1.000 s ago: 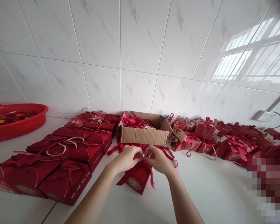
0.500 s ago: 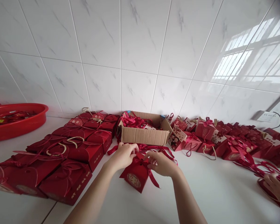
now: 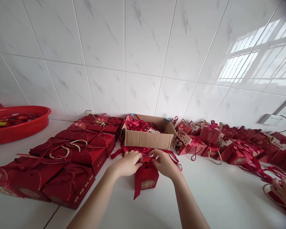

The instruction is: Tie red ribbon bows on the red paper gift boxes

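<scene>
A small red gift box with a gold emblem stands on the white table in front of me, dark holes showing near its top. My left hand is closed at the upper left of the box, thumb and fingers together. At the upper right edge, my right hand pinches the top with bent fingers. A red ribbon hangs down the box's front left side. Exactly what lies between the fingertips is partly hidden. Behind the hands is an open cardboard box holding red ribbons and a printed piece.
Red gift boxes with cords stand in rows at left, beyond them a red basin. More small red boxes line the tiled wall at right. Another person's hand touches a red item at the right edge.
The gift box has turned, its emblem face now more toward me. The ribbon end that hung at its right is no longer there; one hangs at its left. Both hands stay at its top.
</scene>
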`<state>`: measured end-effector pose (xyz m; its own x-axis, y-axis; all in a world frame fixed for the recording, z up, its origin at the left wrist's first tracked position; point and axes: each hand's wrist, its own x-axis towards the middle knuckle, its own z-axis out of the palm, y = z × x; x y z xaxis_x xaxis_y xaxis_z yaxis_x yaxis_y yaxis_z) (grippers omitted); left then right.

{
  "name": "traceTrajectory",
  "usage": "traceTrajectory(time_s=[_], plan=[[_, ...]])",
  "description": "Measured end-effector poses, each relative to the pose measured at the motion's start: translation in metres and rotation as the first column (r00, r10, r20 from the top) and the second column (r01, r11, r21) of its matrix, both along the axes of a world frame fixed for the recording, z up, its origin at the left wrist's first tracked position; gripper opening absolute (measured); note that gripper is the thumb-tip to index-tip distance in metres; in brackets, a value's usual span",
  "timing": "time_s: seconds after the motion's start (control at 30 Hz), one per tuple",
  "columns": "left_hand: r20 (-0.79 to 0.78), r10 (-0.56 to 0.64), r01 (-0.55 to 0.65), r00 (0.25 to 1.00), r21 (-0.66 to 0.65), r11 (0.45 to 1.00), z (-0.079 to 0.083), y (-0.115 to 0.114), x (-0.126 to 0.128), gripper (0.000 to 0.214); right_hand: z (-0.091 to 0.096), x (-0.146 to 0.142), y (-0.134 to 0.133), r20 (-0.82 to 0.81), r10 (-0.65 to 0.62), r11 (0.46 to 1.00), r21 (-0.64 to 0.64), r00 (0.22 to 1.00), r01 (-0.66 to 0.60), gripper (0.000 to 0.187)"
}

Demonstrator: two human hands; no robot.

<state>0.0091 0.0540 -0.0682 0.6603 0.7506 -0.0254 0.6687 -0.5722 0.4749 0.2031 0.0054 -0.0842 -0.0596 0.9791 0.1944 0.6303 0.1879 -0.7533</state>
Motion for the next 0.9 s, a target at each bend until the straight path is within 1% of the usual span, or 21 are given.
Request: traceTrajectory(time_s=[0.13, 0.27, 0.33, 0.43, 0.53, 0.6, 0.7, 0.77, 0.8, 0.9], plan=[[-0.067, -0.008, 0.006, 0.998, -0.030, 1.000, -0.001, 0.001, 0.000, 0.009, 0.001, -0.001, 0.000, 0.020, 0.033, 0.999, 0.010, 0.999, -0.033, 0.034], [-0.073, 0.003, -0.002, 0.997, 0.006, 1.000, -0.001, 0.004, 0.000, 0.013, 0.003, 0.001, -0.003, 0.089, 0.184, 0.982, -0.055, 0.979, -0.180, 0.048], [-0.054, 0.006, -0.006, 0.999, 0.013, 1.000, -0.001, 0.005, 0.001, 0.014, 0.004, 0.001, -0.004, 0.136, 0.230, 0.972, -0.091, 0.964, -0.219, 0.052], [-0.027, 0.026, -0.025, 0.999, 0.042, 0.999, 0.000, 0.005, 0.003, 0.018, 0.003, 0.001, -0.005, 0.193, 0.243, 0.966, -0.142, 0.951, -0.218, 0.053], [-0.012, 0.031, -0.030, 0.999, 0.100, 0.995, 0.002, 0.005, 0.006, 0.022, 0.000, 0.002, -0.004, 0.225, 0.271, 0.955, -0.185, 0.936, -0.232, 0.052], [0.001, 0.038, -0.037, 0.999, 0.142, 0.989, 0.003, 0.005, 0.009, 0.024, -0.001, 0.002, -0.003, 0.221, 0.297, 0.946, -0.200, 0.929, -0.255, 0.049], [0.039, 0.093, -0.099, 0.995, 0.189, 0.977, 0.000, 0.005, 0.014, 0.025, -0.002, 0.003, -0.004, 0.189, 0.318, 0.938, -0.207, 0.929, -0.279, 0.041], [0.081, 0.129, -0.141, 0.988, 0.164, 0.976, -0.004, 0.006, 0.018, 0.024, -0.002, 0.004, -0.005, 0.187, 0.318, 0.935, -0.225, 0.930, -0.274, 0.038], [0.103, 0.141, -0.153, 0.985, 0.126, 0.980, -0.006, 0.006, 0.019, 0.024, -0.001, 0.004, -0.005, 0.190, 0.319, 0.933, -0.237, 0.928, -0.272, 0.037], [0.182, 0.160, -0.152, 0.970, -0.054, 0.987, -0.011, 0.008, 0.022, 0.025, -0.002, 0.005, -0.005, 0.194, 0.327, 0.928, -0.252, 0.925, -0.275, 0.039]])
